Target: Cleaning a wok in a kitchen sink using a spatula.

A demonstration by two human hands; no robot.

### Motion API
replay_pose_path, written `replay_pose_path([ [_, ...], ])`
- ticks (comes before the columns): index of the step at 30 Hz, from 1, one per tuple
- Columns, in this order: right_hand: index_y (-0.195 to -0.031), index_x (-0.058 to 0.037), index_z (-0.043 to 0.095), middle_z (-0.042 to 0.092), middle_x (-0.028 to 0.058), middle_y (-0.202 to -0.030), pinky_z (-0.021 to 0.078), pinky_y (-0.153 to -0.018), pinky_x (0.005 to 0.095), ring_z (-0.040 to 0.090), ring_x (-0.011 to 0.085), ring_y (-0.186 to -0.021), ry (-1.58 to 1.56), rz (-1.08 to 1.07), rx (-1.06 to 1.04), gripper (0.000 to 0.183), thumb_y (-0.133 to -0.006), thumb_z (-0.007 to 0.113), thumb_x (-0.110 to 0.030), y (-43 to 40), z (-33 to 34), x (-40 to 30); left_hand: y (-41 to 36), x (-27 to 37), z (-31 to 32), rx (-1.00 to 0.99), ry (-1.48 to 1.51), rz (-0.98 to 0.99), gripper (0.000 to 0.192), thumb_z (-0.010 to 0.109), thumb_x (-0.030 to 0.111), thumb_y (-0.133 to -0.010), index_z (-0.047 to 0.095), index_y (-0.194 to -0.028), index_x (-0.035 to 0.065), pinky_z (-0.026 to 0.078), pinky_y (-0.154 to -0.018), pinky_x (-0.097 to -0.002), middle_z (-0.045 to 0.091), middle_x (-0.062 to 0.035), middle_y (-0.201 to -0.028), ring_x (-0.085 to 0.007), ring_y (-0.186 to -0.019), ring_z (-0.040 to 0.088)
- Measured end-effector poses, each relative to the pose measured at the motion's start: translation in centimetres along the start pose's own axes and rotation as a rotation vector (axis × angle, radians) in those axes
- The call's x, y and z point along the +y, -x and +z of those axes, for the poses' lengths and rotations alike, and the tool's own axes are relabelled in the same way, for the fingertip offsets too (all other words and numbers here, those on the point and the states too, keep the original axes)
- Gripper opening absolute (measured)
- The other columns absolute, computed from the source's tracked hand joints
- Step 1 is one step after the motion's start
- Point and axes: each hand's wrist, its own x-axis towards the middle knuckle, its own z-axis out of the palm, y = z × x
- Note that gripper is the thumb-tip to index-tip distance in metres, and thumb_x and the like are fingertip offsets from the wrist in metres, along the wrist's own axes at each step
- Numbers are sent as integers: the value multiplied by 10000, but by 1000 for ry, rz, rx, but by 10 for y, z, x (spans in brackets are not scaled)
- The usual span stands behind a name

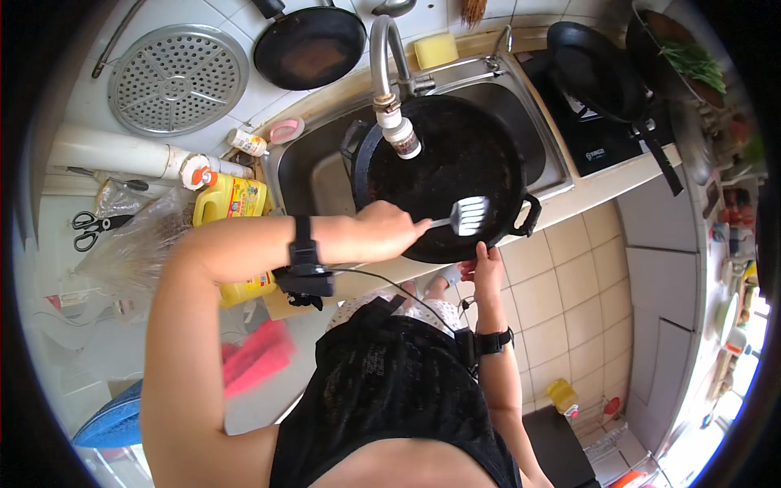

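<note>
My left hand (390,229) grips the handle of a metal slotted spatula (470,216), its blade over the near right part of a large black pan (451,171). The pan has two loop handles and rests across the double-bowl steel sink (317,195). At the pan's near rim, my right hand (488,268) holds on with the thumb at the edge and the fingers curled below. A curved faucet (384,73) with a white filter nozzle (403,139) hangs over the pan's interior. Whether the blade touches the pan is unclear.
Right of the sink, a black frying pan (595,73) sits on a cooktop (601,146). Yellow detergent jugs (235,196), black-handled scissors (91,230) and a plastic bag (140,244) crowd the left. A yellow sponge (436,51) lies behind the faucet. Cabinets (659,280) stand at right.
</note>
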Motion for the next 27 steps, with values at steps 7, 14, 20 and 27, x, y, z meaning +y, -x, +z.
replay_pose_path([
  [7, -903, -43, 445, 583, 108, -570, 439, -367, 266, 547, 171, -429, 37, -31, -11, 265, -977, 457, -297, -1, 0, 8, 22, 12, -25, -110, -24, -13, 355, 450, 158, -897, 556, -1213, 36, 479, -485, -456, 610, -148, -614, -326, -557, 622],
  [14, -898, -56, 463, 571, 88, -595, 444, -367, 276, 515, 153, -418, 5, -60, 21, 254, -968, 478, -300, -10, -3, 19, 24, 25, -2, -42, 310, -275, 431, 335, 260, -991, 662, -881, 1, 492, -549, -476, 609, -162, -615, -363, -613, 623],
  [20, -881, -61, 484, 580, 81, -609, 460, -386, 272, 535, 146, -454, 65, -62, -14, 264, -965, 482, -311, -10, -1, 6, -33, 19, 60, 219, 284, -278, 386, 395, 358, -968, 540, -1257, 146, 505, -564, -463, 616, -158, -650, -347, -640, 637],
  [27, -878, -43, 480, 564, 68, -578, 432, -355, 266, 508, 143, -407, 61, -35, -8, 271, -970, 484, -299, -1, -3, 4, 37, -55, 0, 188, 53, 90, 415, 607, 203, -834, 563, -1247, 214, 483, -547, -426, 622, -138, -684, -319, -625, 620],
])
